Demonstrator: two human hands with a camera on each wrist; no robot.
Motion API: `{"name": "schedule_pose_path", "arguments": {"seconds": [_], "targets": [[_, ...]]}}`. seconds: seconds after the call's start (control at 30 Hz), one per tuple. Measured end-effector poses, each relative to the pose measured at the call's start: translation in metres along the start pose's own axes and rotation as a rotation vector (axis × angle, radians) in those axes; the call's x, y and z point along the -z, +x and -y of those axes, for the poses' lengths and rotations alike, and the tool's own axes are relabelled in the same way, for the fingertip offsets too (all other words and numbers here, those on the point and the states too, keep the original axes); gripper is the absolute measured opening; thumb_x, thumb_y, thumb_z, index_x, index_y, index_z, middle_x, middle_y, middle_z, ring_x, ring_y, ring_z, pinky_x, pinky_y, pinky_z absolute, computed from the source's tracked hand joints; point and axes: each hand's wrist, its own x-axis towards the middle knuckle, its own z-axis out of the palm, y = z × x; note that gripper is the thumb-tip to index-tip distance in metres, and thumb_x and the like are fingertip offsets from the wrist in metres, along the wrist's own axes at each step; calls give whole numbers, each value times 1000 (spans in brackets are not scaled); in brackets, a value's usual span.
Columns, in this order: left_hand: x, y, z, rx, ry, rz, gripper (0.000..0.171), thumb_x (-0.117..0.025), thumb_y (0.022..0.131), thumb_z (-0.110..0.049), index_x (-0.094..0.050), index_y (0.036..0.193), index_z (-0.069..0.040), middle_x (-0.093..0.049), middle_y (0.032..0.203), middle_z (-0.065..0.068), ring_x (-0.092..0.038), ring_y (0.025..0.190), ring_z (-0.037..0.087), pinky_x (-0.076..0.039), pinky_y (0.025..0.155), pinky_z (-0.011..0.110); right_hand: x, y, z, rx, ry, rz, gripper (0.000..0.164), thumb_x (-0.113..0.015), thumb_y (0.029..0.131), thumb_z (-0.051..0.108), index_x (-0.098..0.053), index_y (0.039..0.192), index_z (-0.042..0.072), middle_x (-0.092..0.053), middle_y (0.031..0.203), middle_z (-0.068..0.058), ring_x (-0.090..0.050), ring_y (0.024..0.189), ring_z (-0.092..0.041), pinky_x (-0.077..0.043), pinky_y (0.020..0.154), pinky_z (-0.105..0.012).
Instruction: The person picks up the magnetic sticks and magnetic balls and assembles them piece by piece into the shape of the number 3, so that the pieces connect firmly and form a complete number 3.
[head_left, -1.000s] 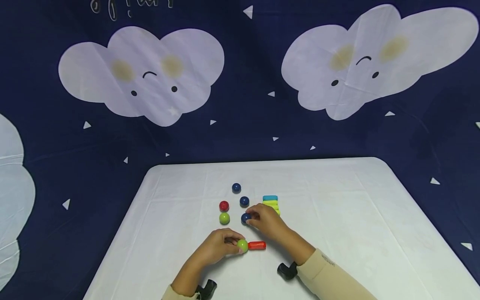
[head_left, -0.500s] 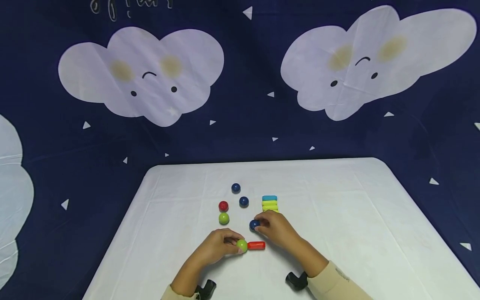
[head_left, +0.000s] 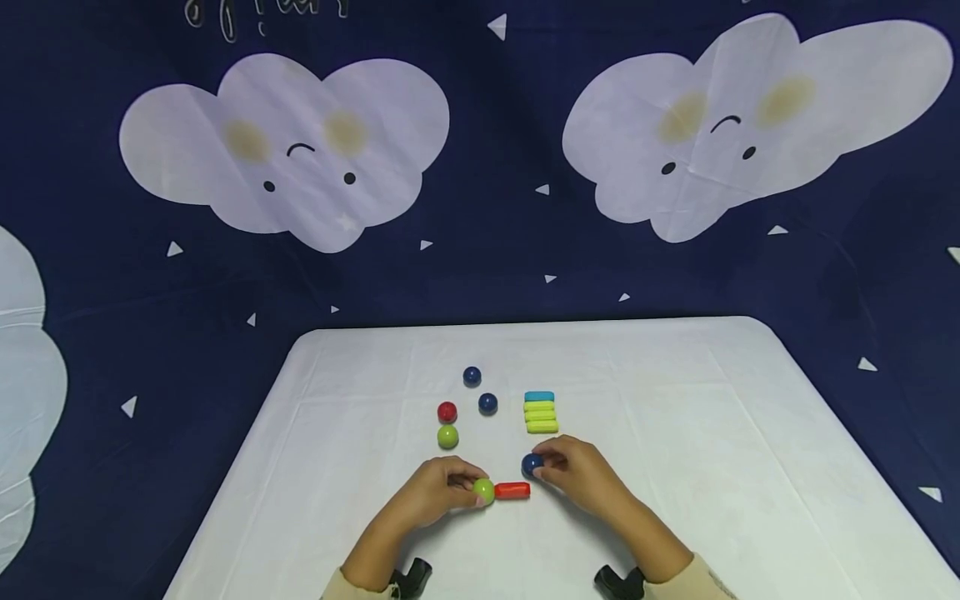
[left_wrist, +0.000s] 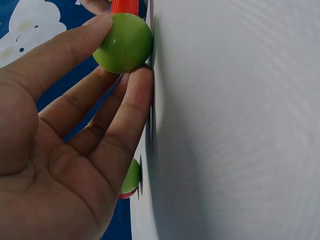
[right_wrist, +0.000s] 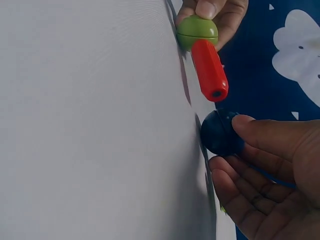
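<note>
My left hand (head_left: 435,493) pinches a green ball (left_wrist: 123,43) between thumb and fingers, low over the white table. A red stick (head_left: 513,491) joins onto the ball's right side; its free end shows a dark hole in the right wrist view. Just up and right of that end, my right hand (head_left: 581,473) pinches a dark blue ball (right_wrist: 220,132) with thumb and fingertips. In the right wrist view the blue ball sits close to the red stick (right_wrist: 210,71), with a small gap between.
Beyond the hands lie two more blue balls (head_left: 488,404), a red ball (head_left: 447,412) and a second green ball (head_left: 447,437). A row of yellow sticks (head_left: 541,416) with one blue stick (head_left: 539,397) lies to their right on the white table (head_left: 675,400).
My right hand has brought the blue ball right and toward me, near the red stick's free end, uncovering the yellow sticks. The left hand holds its place with the green ball.
</note>
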Motion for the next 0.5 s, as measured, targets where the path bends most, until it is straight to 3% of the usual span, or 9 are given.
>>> {"name": "schedule_pose_path", "arguments": {"seconds": [0.5], "targets": [[0,0,0,-9,6,5,27,-82,82,-13,-76,108,-8,-71,92,0,-62,85,11,-51,74,21,7,-26,-10,-27,82,44,24,-79,87,19,-74,109,11,-67,93,5,-62,78,0,-55,72,-18]]}}
